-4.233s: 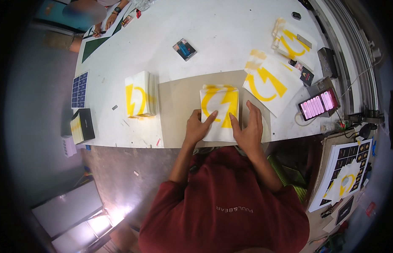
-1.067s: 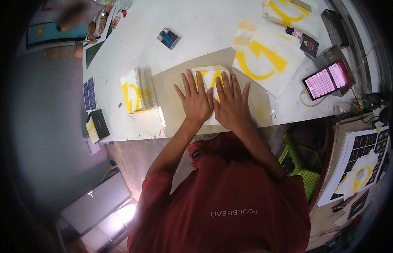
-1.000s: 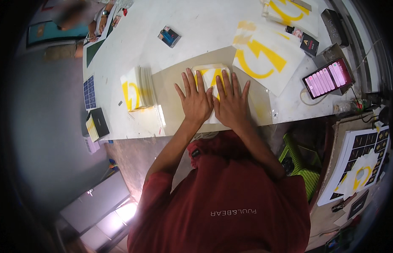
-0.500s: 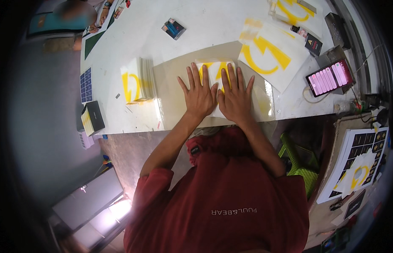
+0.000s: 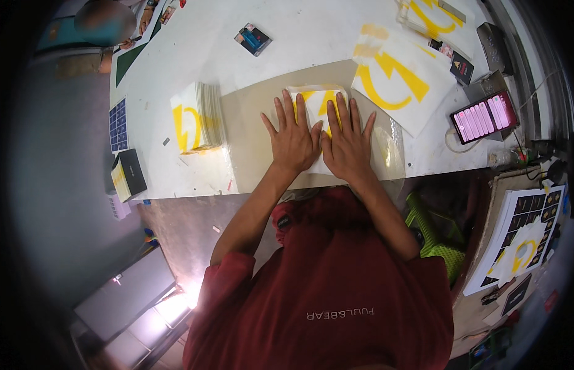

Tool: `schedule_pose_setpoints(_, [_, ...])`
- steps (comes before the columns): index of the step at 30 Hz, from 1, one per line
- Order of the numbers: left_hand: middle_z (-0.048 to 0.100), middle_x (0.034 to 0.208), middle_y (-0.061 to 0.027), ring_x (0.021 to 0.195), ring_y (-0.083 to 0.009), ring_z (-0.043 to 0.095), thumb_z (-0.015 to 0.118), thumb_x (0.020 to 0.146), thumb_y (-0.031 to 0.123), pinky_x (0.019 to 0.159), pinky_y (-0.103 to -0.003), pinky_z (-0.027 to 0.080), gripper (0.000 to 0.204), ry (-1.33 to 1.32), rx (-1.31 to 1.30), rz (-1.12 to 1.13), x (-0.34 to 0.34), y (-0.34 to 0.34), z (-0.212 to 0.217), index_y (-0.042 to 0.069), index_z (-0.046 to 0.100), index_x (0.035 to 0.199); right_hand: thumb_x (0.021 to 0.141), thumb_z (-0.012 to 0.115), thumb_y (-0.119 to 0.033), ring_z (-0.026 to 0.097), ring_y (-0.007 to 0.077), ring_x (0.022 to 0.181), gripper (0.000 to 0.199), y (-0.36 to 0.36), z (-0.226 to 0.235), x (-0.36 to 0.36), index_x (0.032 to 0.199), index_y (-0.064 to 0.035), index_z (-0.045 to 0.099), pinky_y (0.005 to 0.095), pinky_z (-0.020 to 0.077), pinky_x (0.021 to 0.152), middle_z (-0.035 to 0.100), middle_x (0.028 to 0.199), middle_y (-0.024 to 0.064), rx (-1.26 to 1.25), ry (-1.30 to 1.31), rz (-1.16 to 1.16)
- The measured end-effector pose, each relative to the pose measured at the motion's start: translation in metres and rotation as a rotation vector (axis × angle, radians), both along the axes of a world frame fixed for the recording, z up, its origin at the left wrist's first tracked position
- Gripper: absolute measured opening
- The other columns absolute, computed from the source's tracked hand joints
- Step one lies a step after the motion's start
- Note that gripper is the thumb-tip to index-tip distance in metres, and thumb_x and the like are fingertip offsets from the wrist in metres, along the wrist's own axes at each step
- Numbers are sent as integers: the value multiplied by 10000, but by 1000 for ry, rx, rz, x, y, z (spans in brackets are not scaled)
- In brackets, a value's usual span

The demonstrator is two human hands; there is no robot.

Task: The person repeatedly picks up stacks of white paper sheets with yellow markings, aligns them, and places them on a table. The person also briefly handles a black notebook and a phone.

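Note:
A white paper piece with yellow print (image 5: 316,111) lies under my hands on a tan, shiny sheet (image 5: 250,117). My left hand (image 5: 295,142) presses flat on the paper's left part, fingers stretched out and pointing away from me. Spread in the same way, my right hand (image 5: 348,145) rests on its right part. The two thumbs come close together over the middle. Between the hands some of the yellow print shows; the palms cover much of the rest. To the left stands a thick stack of white papers with yellow print (image 5: 204,117).
Larger printed sheets (image 5: 392,83) lie to the right, near a lit phone (image 5: 484,117) and a small black box (image 5: 461,66). A dark packet with a blue item (image 5: 253,39) is farther off. At the left edge sits a black box (image 5: 133,172). Another person (image 5: 105,21) is far left.
Both hands stay spread on the paper, almost in place. The view has shifted slightly.

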State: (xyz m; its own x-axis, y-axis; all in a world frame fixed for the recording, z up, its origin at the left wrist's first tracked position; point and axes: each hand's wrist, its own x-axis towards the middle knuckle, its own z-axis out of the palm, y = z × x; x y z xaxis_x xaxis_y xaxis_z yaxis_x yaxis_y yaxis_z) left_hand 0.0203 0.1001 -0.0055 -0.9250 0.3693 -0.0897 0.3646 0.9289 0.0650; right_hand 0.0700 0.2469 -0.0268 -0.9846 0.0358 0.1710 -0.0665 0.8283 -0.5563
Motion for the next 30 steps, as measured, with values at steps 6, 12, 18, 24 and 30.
schedule_pose_setpoints(6, [129,1671,-316,1531,-541,122,458,1038,473,1142,-775,87,793,-86,97,45,-2,-7,6,-42,239,1600,1025,469,-340,262,416,1531,618,-3,1,1,1574,-64,395,766,56,1161,281,1678,143,54,3,-2])
schedule_pose_setpoints(12, [72,1674,-331,1538,-542,91,464,1041,464,1161,-752,85,791,23,290,13,2,-13,-12,-48,235,1597,1029,477,-349,257,407,1535,625,-5,3,0,1581,-70,382,771,73,1158,257,1687,144,115,-19,-3])
schedule_pose_setpoints(18, [-16,1678,-333,1553,-522,-4,487,1040,476,1191,-710,24,884,-127,379,-30,-4,-22,-6,-67,90,1614,1029,517,-359,236,440,1536,653,1,4,0,1580,-42,369,757,64,1167,234,1687,179,13,-26,28])
schedule_pose_setpoints(24, [75,1668,-335,1522,-441,239,584,1041,359,1215,-516,253,892,-403,1174,373,1,-47,40,-73,51,1612,939,736,-316,552,372,1294,714,15,54,10,1484,41,445,418,462,1053,386,1559,275,-511,-145,-276])
schedule_pose_setpoints(30, [484,1429,-337,1274,-381,562,752,928,425,981,-415,525,1028,-502,975,579,6,-46,36,-162,187,1554,870,806,-257,699,219,961,588,-4,47,3,1272,112,587,347,566,809,719,1101,173,-989,-534,-448])
